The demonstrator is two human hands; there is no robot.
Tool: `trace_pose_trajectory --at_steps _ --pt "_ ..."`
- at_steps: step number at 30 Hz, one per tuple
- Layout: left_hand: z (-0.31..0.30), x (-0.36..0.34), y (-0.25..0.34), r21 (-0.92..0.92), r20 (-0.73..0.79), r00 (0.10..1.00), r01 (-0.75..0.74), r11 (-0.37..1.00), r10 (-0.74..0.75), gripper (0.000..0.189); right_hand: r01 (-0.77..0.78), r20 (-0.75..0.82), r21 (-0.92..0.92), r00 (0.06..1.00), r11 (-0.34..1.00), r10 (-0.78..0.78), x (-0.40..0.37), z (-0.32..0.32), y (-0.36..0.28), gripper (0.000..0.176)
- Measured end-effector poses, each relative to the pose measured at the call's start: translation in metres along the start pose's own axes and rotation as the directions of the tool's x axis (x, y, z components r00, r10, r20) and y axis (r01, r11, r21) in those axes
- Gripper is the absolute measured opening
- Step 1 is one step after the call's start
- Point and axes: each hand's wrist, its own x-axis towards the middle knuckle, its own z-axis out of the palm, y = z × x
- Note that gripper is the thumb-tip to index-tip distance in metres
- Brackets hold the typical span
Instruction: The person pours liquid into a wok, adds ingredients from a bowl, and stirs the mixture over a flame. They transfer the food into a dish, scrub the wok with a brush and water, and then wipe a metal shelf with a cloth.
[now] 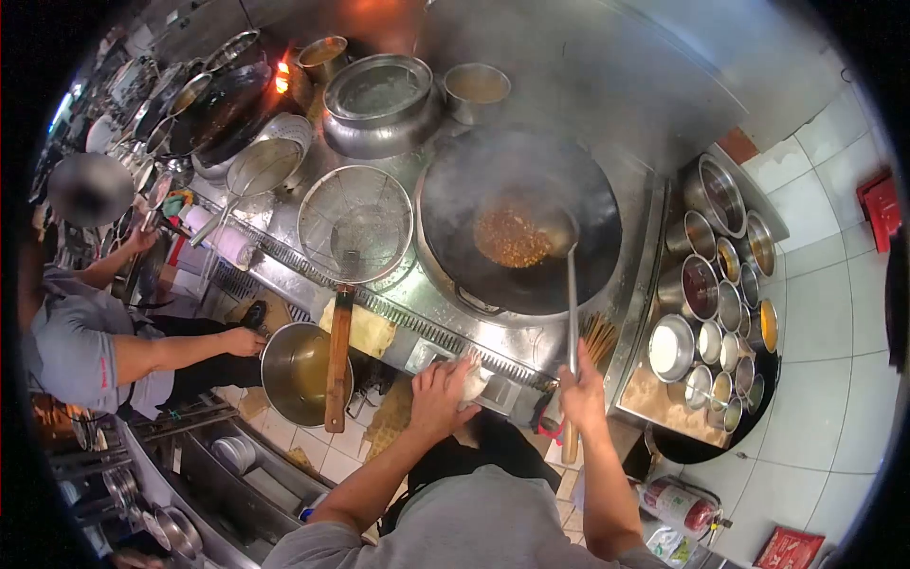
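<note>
My right hand [582,391] is wrapped round the long handle of a metal ladle [572,303]. The ladle's bowl dips into reddish-brown chopped food [512,234] at the centre of a large black wok [450,204]. Steam rises from the wok and blurs its far side. My left hand [438,395] is at the front edge of the stove, its fingers curled over a white, folded cloth [477,382]; part of the cloth is hidden by the hand. Close by on the left, a wire strainer [355,225] lies with its wooden handle pointing toward me.
Right of the wok stand several steel containers [671,347] of sauces and seasonings. A lidded pot [381,114] sits behind the strainer. At left, a co-worker's hand [245,341] touches a pot of yellowish liquid [305,375]. Flame [282,76] burns by another wok.
</note>
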Motion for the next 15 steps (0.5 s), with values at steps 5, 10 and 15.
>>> trace_pose_trajectory --at_steps 5,10,15 --pt "-0.019 -0.029 0.022 -0.009 -0.102 0.987 0.125 0.992 -0.126 0.103 0.334 -0.01 -0.18 0.94 0.925 -0.342 0.04 -0.034 0.037 0.064" --pt "-0.022 -0.092 0.061 -0.074 -0.281 0.88 0.378 0.923 -0.384 0.099 0.357 -0.049 -0.208 0.926 0.911 -0.374 0.126 -0.059 0.032 0.064" --pt "0.01 -0.186 0.094 -0.167 -0.297 0.693 0.639 0.751 -0.656 0.09 0.251 0.291 -0.205 0.938 0.946 -0.186 0.142 -0.07 -0.002 0.06"
